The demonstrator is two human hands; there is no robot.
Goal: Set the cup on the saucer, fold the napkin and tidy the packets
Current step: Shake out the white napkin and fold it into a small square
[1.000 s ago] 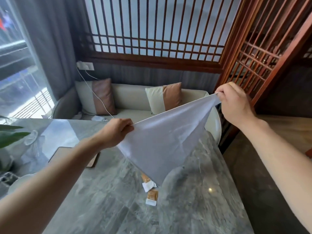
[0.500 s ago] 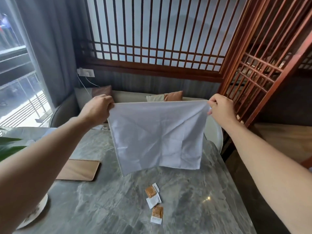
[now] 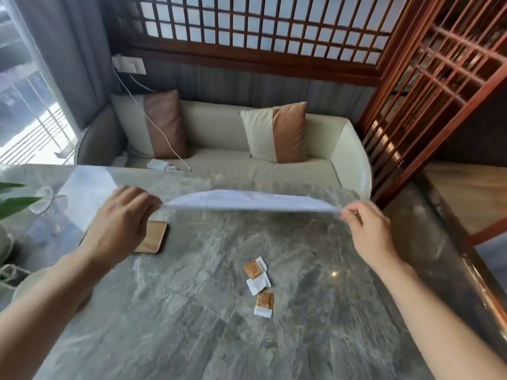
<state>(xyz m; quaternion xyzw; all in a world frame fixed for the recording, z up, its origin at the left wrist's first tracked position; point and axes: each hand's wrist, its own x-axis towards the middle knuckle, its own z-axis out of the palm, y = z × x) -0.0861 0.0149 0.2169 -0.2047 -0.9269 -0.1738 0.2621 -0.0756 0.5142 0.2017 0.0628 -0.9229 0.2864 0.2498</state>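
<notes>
A white cloth napkin [image 3: 247, 201] is stretched almost flat and level above the far half of the grey marble table [image 3: 192, 311]. My left hand [image 3: 120, 218] pinches its left corner and my right hand [image 3: 365, 229] pinches its right corner. Three small packets lie together near the table's middle: an orange and white one [image 3: 254, 268], a white one [image 3: 258, 285] and another orange and white one [image 3: 264, 304]. A pale saucer rim [image 3: 30, 281] shows at the left edge, partly behind my left arm. No cup can be made out.
A tan rectangular coaster [image 3: 153, 239] lies under my left hand. Clear glassware [image 3: 45, 201] and green plant leaves [image 3: 16, 201] stand at the far left. A cream sofa [image 3: 233, 149] with two cushions sits beyond the table, and a wooden lattice screen [image 3: 439, 91] stands to the right.
The napkin hung down upright between my raised hands; both hands have dropped toward the table and the cloth now lies nearly flat and level. The view has tilted down.
</notes>
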